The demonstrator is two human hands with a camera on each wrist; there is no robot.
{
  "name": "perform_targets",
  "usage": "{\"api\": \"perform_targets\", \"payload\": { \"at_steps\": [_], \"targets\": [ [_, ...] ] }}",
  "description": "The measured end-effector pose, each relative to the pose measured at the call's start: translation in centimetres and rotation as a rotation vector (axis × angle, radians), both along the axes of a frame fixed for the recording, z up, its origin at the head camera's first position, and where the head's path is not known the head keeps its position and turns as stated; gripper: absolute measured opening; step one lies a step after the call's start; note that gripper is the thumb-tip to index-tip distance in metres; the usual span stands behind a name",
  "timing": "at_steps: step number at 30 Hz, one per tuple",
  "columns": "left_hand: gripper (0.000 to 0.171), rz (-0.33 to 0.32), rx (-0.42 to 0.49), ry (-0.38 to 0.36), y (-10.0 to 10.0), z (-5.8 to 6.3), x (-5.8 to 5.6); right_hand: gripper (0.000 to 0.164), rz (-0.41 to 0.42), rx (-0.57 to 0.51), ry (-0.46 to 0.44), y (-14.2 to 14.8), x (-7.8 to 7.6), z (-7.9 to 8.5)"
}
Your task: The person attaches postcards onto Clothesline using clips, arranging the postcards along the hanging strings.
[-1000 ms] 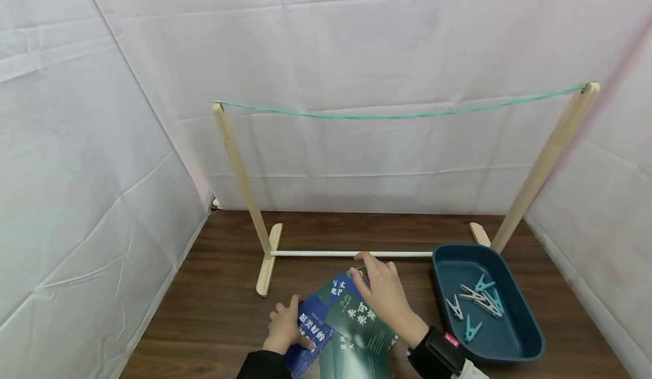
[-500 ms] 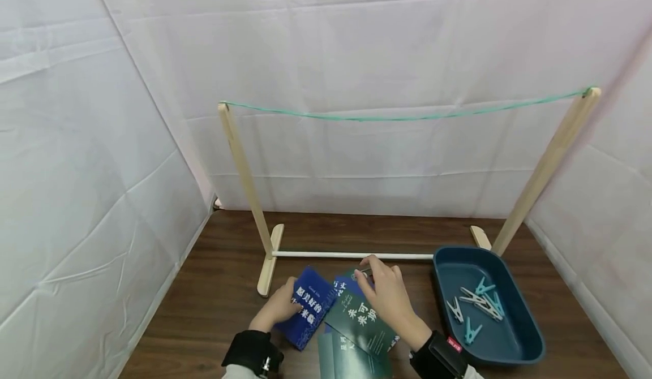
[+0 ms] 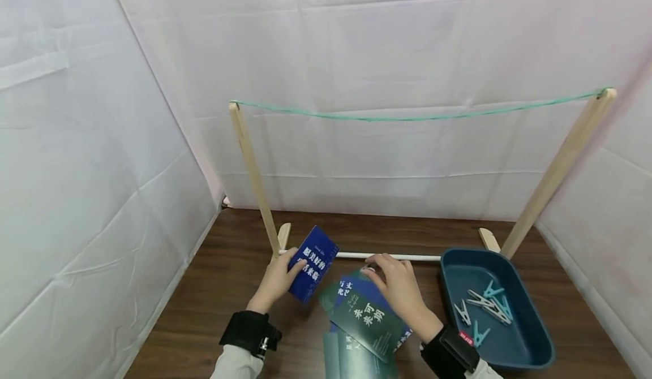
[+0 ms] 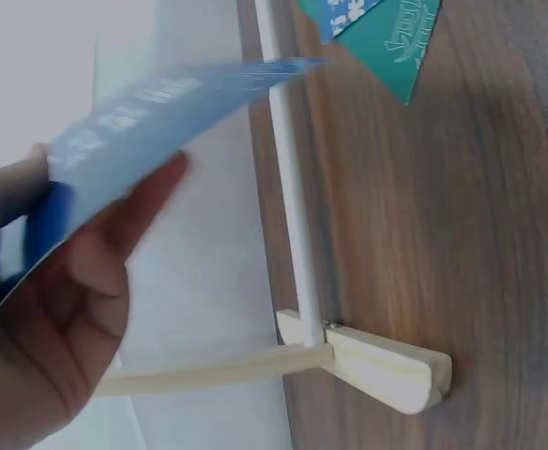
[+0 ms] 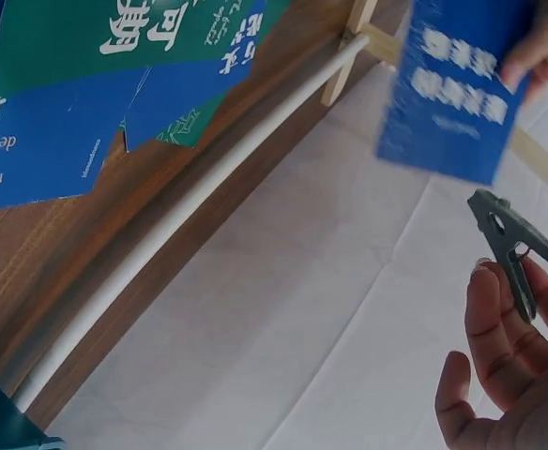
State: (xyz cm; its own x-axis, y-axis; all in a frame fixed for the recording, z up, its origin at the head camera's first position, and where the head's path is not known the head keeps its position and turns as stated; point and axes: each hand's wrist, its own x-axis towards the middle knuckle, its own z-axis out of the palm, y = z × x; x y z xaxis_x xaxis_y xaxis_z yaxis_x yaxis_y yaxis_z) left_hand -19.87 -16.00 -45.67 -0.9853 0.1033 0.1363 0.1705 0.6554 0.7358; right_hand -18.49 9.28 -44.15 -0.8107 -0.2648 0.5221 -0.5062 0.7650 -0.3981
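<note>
My left hand (image 3: 275, 281) pinches a blue card (image 3: 317, 259) with white lettering, thumb on its printed face and fingers behind. The card is raised and tilted, overlapping the white rod in the head view. In the left wrist view the same card (image 4: 152, 122) is bent and a little blurred. Between thumb and fingers of my right hand (image 3: 402, 288) is a grey clothespin (image 5: 516, 248), mostly hidden by that hand in the head view. Below and left of my right hand lies a fanned pile of green and blue cards (image 3: 364, 318) on the table.
A green line (image 3: 377, 119) hangs between two wooden posts (image 3: 253, 167), joined at the bottom by a white rod (image 3: 351, 255). A dark blue tray (image 3: 527, 339) at the right holds several white and turquoise clothespins (image 3: 487, 305). White cloth walls (image 3: 382, 56) surround the table (image 3: 193, 311).
My left hand has drawn the blue card from the pile and lifted it up and away toward the stand's left side. My right hand stays near the pile with the clothespin. The view has shifted slightly.
</note>
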Motion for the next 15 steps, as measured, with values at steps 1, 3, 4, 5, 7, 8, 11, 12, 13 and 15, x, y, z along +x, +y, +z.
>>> {"api": "perform_targets", "payload": {
  "at_steps": [1,3,4,5,7,8,11,12,13,15],
  "targets": [
    [0.018,0.013,0.024,0.018,0.0,0.1,-0.1,0.015,0.005,0.002,-0.011,0.0,0.0,0.0],
    [0.017,0.031,0.089,0.029,0.1,0.3,-0.2,0.013,0.007,0.000,-0.040,0.0,0.0,-0.1],
    [0.017,0.036,0.122,0.028,0.2,0.4,-0.2,0.013,0.008,-0.006,-0.055,-0.1,0.0,-0.1],
    [0.017,0.040,0.154,0.023,0.3,0.6,-0.3,0.013,0.007,-0.016,-0.067,-0.1,0.0,-0.1],
    [0.018,0.024,0.230,0.001,0.6,1.7,0.1,0.013,0.014,-0.044,-0.077,-0.2,0.0,-0.1],
    [0.020,0.009,0.275,-0.002,0.8,2.2,0.2,0.012,0.019,-0.055,-0.069,-0.2,0.0,0.0],
    [0.024,-0.050,0.422,0.024,1.0,3.6,0.1,0.012,0.053,-0.058,-0.043,-0.4,-0.5,0.6],
    [0.025,-0.060,0.451,0.051,1.0,4.0,0.0,0.012,0.065,-0.034,-0.034,-0.4,-0.9,0.9],
    [0.026,-0.065,0.476,0.091,0.9,3.9,-0.3,0.013,0.081,-0.009,-0.044,-0.4,-1.1,1.2],
    [0.027,-0.056,0.520,0.161,0.6,3.9,-0.9,0.016,0.114,0.051,-0.073,-0.5,-1.8,2.0]
  ]
}}
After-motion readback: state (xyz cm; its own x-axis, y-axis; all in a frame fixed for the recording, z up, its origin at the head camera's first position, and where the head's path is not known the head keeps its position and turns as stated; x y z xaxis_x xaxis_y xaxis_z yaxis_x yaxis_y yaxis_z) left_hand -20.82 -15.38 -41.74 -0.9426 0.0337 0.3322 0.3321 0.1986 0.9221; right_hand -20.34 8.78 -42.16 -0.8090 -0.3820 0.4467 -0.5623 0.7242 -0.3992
